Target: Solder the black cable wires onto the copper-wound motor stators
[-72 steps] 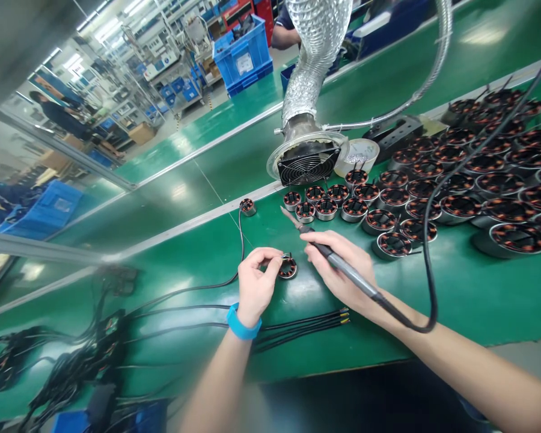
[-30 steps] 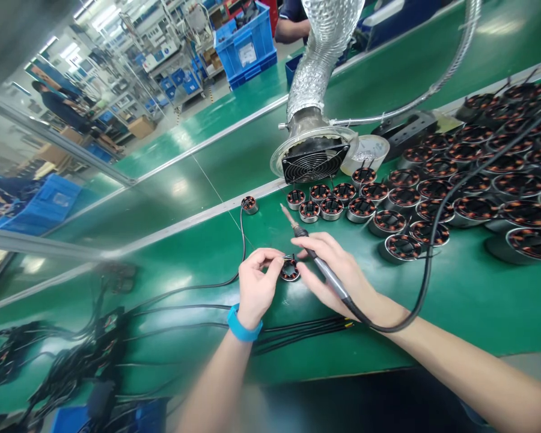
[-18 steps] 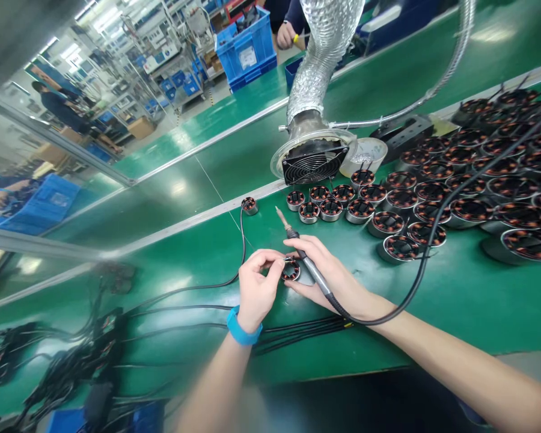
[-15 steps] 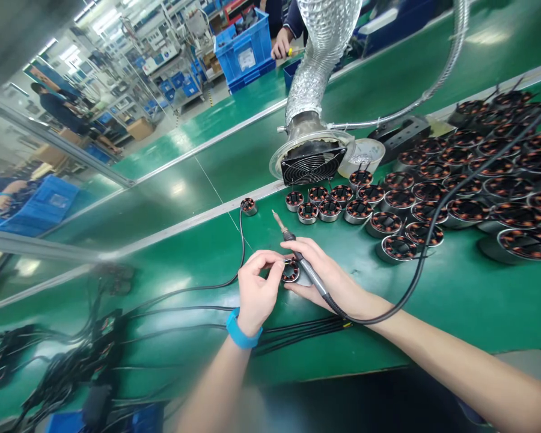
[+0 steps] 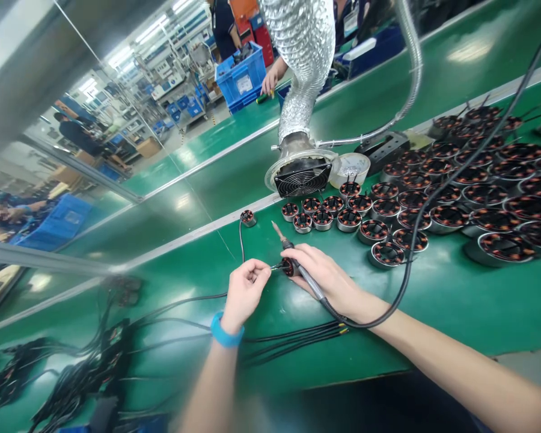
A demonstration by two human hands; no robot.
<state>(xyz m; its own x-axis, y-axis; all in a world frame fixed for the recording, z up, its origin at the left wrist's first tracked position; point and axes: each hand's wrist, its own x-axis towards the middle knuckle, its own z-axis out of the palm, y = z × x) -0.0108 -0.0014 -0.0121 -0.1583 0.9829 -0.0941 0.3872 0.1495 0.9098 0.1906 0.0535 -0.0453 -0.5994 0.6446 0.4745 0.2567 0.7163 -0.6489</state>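
Note:
In my right hand [image 5: 331,278] are both a soldering iron [image 5: 312,282] and a small round motor part with copper windings [image 5: 289,267]. The iron lies across the palm, its bare tip pointing up and to the left, away from the part. My left hand [image 5: 246,291], with a blue band on the wrist, is closed in a pinch on a thin wire lead [image 5: 276,266] that sticks out of the part's left side. The iron's black cord [image 5: 399,300] loops over my right forearm.
Several similar motor parts [image 5: 388,255] fill the right side of the green bench. A fan [image 5: 303,179] under a foil duct [image 5: 297,66] stands behind, beside a white bowl [image 5: 350,168]. One wired part [image 5: 247,218] and black cables [image 5: 293,337] lie left and in front. A co-worker's hand [image 5: 274,78] is across the bench.
My left hand has moved left, away from the motor part, drawing the lead out straight. The part has turned in my right hand, its open face now more leftward. The camera view has shifted slightly.

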